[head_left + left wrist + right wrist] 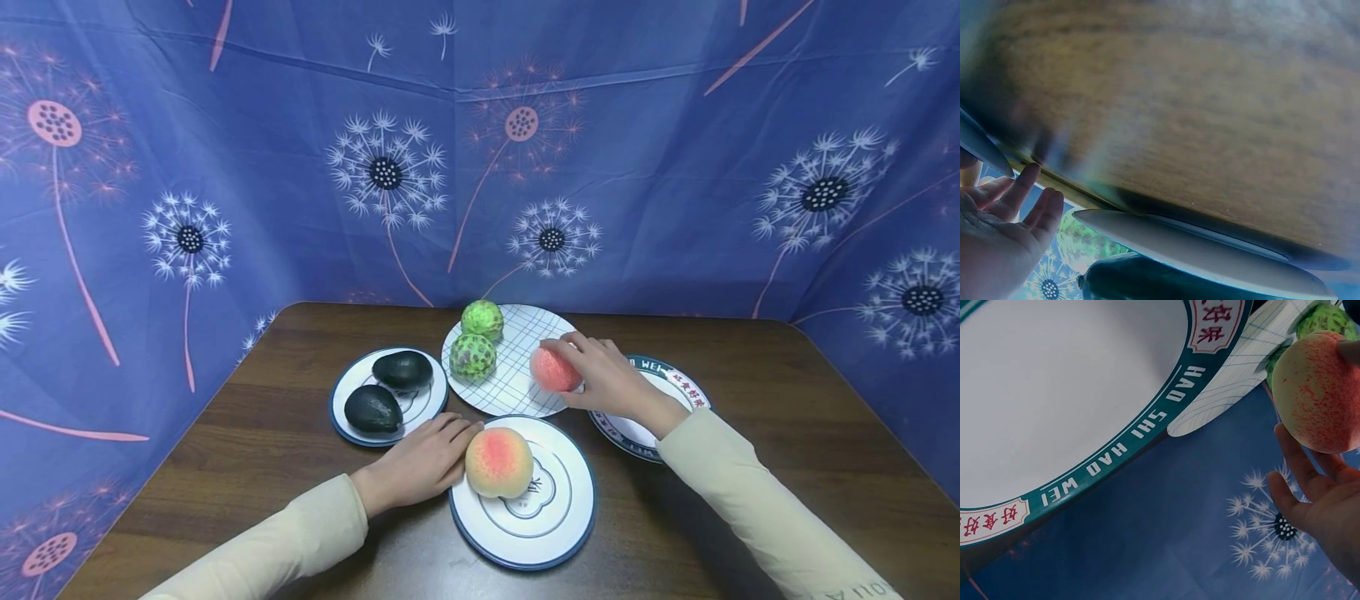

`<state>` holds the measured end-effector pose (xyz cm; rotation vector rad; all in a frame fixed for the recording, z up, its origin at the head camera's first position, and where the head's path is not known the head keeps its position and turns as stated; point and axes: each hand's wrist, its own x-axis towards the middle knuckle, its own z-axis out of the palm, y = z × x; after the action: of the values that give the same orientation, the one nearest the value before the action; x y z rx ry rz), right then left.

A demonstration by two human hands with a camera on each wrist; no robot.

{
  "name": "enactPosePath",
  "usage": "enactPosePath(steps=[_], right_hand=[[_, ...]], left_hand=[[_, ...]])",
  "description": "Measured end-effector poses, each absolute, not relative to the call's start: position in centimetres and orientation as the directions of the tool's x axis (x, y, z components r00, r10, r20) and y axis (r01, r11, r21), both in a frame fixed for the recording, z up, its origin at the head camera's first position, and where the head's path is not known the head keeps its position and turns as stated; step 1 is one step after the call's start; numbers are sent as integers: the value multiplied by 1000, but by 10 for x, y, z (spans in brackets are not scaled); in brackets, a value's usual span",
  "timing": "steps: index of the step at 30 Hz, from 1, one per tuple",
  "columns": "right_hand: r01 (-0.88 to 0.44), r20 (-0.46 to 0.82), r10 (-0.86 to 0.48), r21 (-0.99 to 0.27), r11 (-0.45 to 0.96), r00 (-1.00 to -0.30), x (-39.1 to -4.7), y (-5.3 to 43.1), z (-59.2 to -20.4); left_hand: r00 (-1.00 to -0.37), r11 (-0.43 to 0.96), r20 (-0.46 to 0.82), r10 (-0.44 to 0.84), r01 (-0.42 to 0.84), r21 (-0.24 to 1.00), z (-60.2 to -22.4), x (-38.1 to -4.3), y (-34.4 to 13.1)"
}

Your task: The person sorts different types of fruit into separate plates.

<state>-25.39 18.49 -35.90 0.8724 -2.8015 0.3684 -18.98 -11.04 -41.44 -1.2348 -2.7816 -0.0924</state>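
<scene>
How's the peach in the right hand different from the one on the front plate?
The held peach is gripped by the right hand; the front peach sits on the front plate.
From the head view, the held peach looks mostly pinkish red; the front peach looks yellow-orange with a red patch.
Both are roundish.

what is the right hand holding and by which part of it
The right hand holds the red peach by opposite sides, between thumb and fingers.

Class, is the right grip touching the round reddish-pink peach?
Touching: the right wrist view shows the right grip holding the reddish-pink peach, fingers against its surface.
</scene>
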Motion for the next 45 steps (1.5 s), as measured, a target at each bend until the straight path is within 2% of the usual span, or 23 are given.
enactPosePath(steps=[12,29,37,45], right_hand=[[-591,213,-555,-185,785,-804,-228,186,-362],[-674,211,-641,-220,705,-738,-200,194,-366],[-674,148,-660,-247,696,-736,-190,196,-367],[-706,151,-693,-251,663,-705,-184,195,-368]], left_hand=[[-666,670,113,737,742,8,-415,-189,-110],[-670,673,99,736,740,6,-413,-189,-110],[-676,677,94,731,735,18,-413,-189,-110],[-677,678,86,731,735,20,-413,-189,-111]])
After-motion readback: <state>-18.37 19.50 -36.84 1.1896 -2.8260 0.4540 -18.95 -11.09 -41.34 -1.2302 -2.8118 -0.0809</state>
